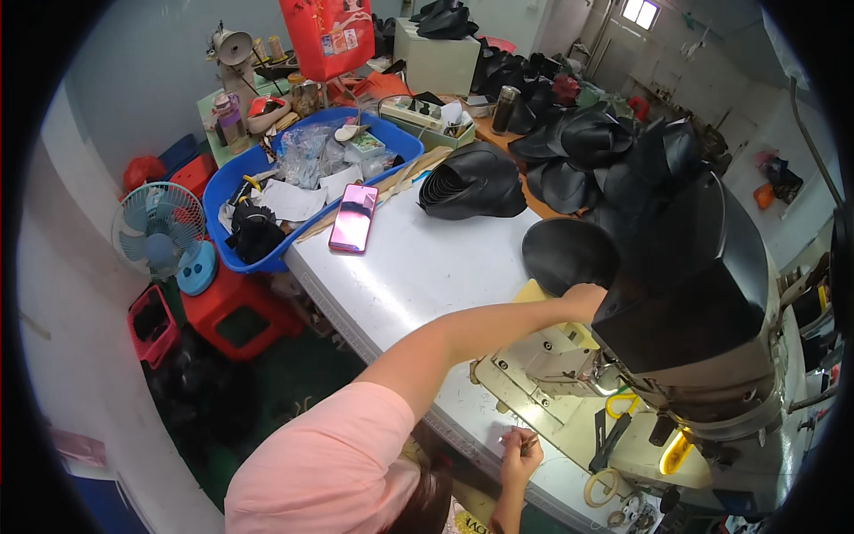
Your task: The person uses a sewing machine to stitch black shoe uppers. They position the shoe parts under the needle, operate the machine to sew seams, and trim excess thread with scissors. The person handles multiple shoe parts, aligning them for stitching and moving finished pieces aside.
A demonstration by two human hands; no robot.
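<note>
My left arm reaches across the white table to the far side of the sewing machine (551, 356). There my left hand (583, 303) is at the lower edge of a rounded black leather-like piece (569, 254). Its fingers are hidden behind the piece and the large black panels (685, 276) draped over the machine. Near the table's front edge, my right hand (521, 458) is closed with the fingertips pinched together. Something small and dark shows at those fingertips, too small to name. Yellow-handled scissors (622, 405) lie by the machine, to the right of that hand.
A phone (354, 218) and a rolled stack of black pieces (471, 181) rest on the table (445, 258). To the left stand a cluttered blue tub (227, 191), a red stool (236, 307) and a fan (158, 227). Black pieces (587, 133) pile up behind.
</note>
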